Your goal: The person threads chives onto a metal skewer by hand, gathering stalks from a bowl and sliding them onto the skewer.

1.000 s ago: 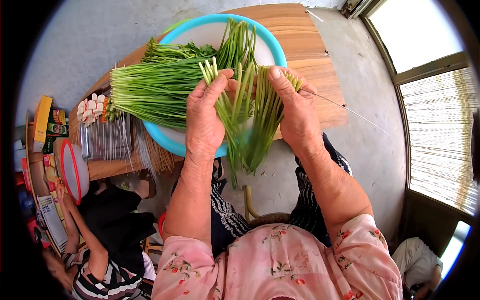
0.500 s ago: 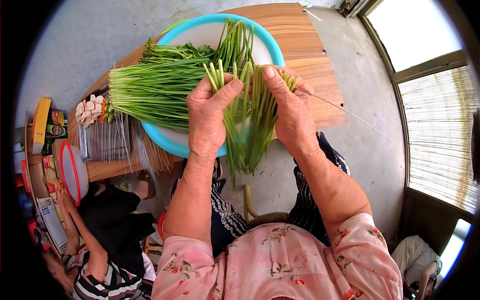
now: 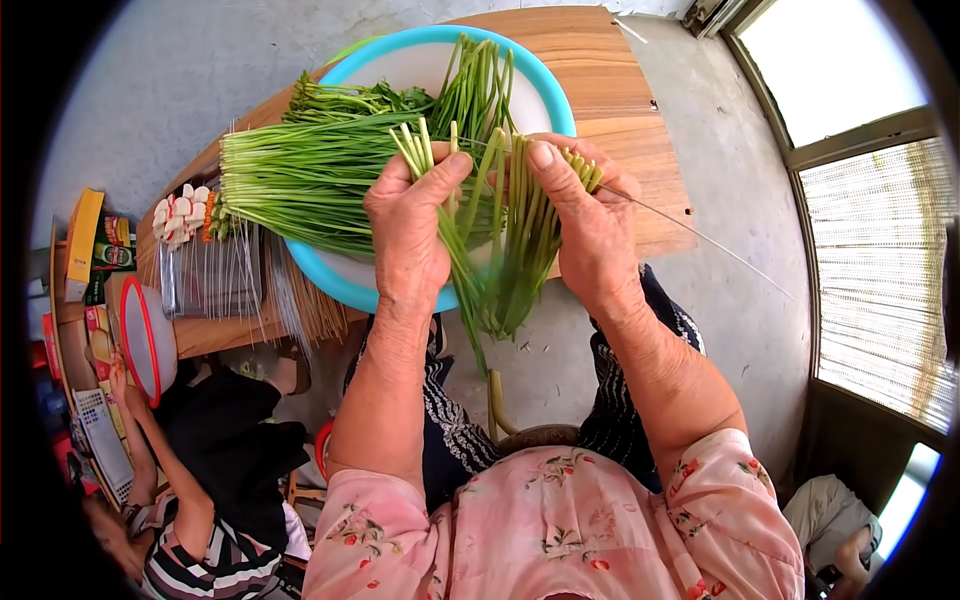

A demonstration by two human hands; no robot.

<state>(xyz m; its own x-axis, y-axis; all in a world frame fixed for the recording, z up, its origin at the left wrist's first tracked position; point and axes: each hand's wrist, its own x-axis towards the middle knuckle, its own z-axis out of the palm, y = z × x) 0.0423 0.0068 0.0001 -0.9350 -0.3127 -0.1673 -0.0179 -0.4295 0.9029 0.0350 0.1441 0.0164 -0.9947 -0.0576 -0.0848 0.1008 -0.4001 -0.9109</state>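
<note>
My left hand (image 3: 412, 225) pinches a few loose garlic chive stalks (image 3: 462, 270), their pale cut ends poking up past the thumb. Close beside it, my right hand (image 3: 597, 230) is closed around a thin metal skewer (image 3: 710, 240) and the row of chives (image 3: 530, 235) threaded on it, leaves hanging down. The skewer's far end sticks out to the right; its tip near the left fingers is hard to make out. Below both hands, a white basin with a blue rim (image 3: 556, 92) carries a large pile of chives (image 3: 300, 180) and more greens (image 3: 345, 103).
On the wooden table (image 3: 625, 130), left of the basin, filled skewers (image 3: 182, 215) lie across a clear tray (image 3: 205, 285), with bare skewers (image 3: 290, 300) alongside. A co-worker (image 3: 200, 500) sits lower left by a red-rimmed container (image 3: 150, 345) and shelf. Another person (image 3: 830, 525) is partly visible lower right.
My left hand has shifted slightly left, away from the threaded chives, bringing its few stalks along. The right hand keeps its hold, moving a little to the right with the skewer.
</note>
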